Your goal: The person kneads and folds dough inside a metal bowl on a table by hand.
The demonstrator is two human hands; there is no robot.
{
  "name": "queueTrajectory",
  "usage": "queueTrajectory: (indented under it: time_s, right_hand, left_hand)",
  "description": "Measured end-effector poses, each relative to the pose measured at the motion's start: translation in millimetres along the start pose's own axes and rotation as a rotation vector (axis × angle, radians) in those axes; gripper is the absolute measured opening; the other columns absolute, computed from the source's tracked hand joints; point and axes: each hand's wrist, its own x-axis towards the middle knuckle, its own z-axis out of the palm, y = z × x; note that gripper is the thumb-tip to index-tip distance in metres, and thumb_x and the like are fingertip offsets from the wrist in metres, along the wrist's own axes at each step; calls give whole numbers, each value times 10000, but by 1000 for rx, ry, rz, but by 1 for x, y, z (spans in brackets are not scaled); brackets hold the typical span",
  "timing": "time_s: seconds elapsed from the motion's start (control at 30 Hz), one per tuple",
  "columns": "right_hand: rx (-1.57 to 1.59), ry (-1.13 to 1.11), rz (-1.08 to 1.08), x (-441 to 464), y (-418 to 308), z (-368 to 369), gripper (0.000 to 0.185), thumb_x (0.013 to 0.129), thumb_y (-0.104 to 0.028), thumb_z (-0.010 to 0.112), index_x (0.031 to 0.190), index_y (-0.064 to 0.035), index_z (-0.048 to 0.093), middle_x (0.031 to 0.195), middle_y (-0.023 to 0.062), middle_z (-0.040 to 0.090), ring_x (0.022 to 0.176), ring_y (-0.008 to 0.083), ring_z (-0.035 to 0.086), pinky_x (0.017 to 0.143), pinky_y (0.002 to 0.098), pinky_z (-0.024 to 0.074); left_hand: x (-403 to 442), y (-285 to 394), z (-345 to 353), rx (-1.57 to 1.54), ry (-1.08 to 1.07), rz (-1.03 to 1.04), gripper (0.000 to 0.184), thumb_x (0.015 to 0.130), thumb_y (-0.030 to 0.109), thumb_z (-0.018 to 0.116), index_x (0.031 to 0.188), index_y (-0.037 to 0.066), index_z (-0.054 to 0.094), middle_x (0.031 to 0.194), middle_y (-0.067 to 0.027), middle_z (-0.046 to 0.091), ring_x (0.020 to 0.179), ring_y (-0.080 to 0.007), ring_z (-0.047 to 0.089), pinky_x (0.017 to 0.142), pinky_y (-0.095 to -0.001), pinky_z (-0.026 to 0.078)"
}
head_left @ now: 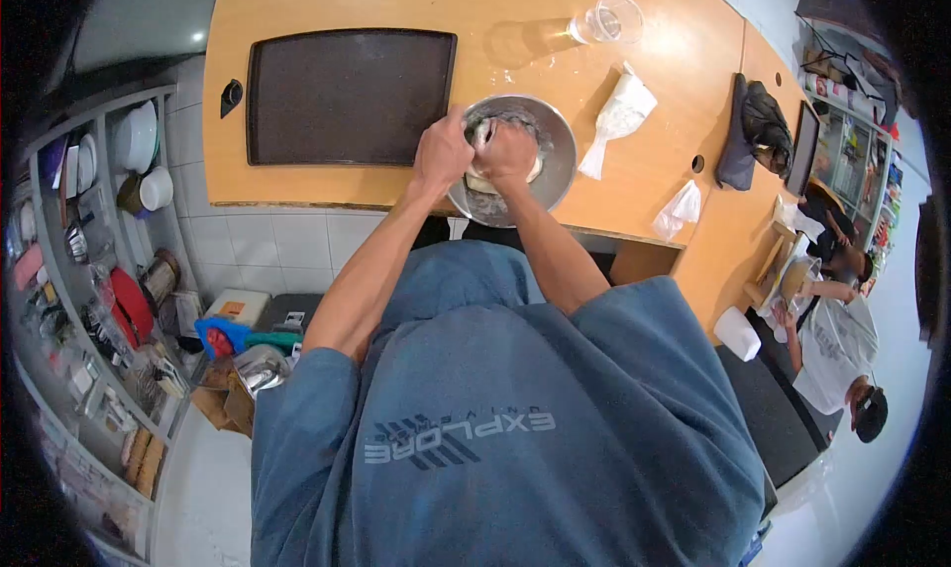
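Note:
A round metal bowl [563, 151] stands at the front edge of the wooden table, with pale dough [481, 183] inside. My left hand [444, 154] is closed on the bowl's left rim. Inside the bowl, my right hand [508, 153] is curled into the dough, its knuckles up; the fingertips are hidden. A whitish smear of dough or flour shows on the bowl's inner wall between the two hands.
A dark baking tray [352, 97] lies left of the bowl. To the right are a clear cup [606, 19], a white-filled bag [624, 106], a smaller bag [680, 208] and dark cloth [738, 141]. Other people [837, 344] are at far right; shelves [99, 230] stand left.

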Motion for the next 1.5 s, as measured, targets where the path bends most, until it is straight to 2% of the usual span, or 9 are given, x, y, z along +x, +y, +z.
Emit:
queueTrajectory:
  time_s: [0.2, 0.33, 0.47, 0.57, 0.77, 0.87, 0.97, 1.17, 1.5]
  right_hand:
    - [50, -29, 18, 4, 2, 2, 427, 792, -465, 657, 745, -51, 750, 737, 199, 715, 699, 408, 707, 721, 500, 564]
    - [497, -475, -297, 14, 35, -29, 561, 806, -421, 642, 1186, -12, 686, 1141, 318, 675, 1132, 410, 646, 974, 516, 509]
    - [-75, -543, -492, -1, 30, -48, 587, 682, -178, 699, 1245, -26, 639, 1170, 279, 654, 1126, 439, 602, 976, 522, 475]
    - [25, -630, -553, 6, 42, -43, 667, 637, -149, 736, 1275, -11, 600, 1139, 298, 648, 1068, 458, 607, 960, 509, 490]
    - [559, -552, 0, 5, 26, -132, 458, 689, -88, 754, 1103, 35, 600, 982, 196, 653, 1080, 314, 637, 993, 392, 491]
    - [924, -448, 28, 1, 44, -94, 502, 684, -72, 759, 1148, 50, 610, 1044, 157, 663, 1046, 271, 634, 956, 355, 495]
    - [869, -689, -31, 3, 48, -83, 492, 795, -199, 757, 1196, 48, 617, 1143, 145, 681, 1017, 270, 640, 936, 367, 500]
    - [669, -600, 146, 19, 35, -83, 706, 1008, -618, 488, 982, 53, 706, 896, 229, 699, 911, 274, 656, 854, 408, 496]
    - [464, -753, 107, 18, 23, -85, 703, 972, -634, 525, 861, 31, 724, 772, 235, 686, 732, 354, 671, 777, 477, 513]
  left_hand:
    - [-2, 1, -1, 33, 7, -37, 254, 869, 35, 562, 1117, -15, 556, 944, -316, 683, 894, -517, 657, 761, -585, 520]
    - [1, 0, -5, 59, 1, -28, 268, 859, 31, 573, 1123, -17, 556, 951, -317, 683, 900, -516, 658, 767, -585, 525]
    - [1, 6, -3, 50, -28, -18, 269, 858, 31, 575, 1121, -24, 554, 936, -325, 682, 897, -515, 661, 774, -587, 526]
    - [2, 3, -2, 63, -19, -10, 255, 864, 33, 572, 1110, -28, 552, 915, -324, 683, 889, -515, 662, 774, -588, 527]
    - [3, 0, -8, 68, -43, 5, 238, 894, 52, 567, 1119, -25, 542, 875, -333, 676, 879, -523, 658, 782, -601, 522]
    - [1, 1, -8, 63, -30, 3, 240, 877, 41, 567, 1104, -33, 545, 872, -341, 672, 871, -523, 659, 771, -598, 522]
    - [1, -2, -9, 57, -37, 9, 229, 879, 54, 577, 1088, -28, 530, 856, -341, 667, 870, -527, 657, 768, -603, 520]
    - [-2, -1, -9, 44, -7, 29, 218, 875, 48, 584, 1070, -24, 518, 841, -340, 664, 858, -534, 655, 763, -608, 519]
    - [-2, -6, -3, 83, 2, 3, 249, 855, 42, 592, 1094, -24, 562, 903, -309, 688, 848, -513, 666, 761, -583, 532]
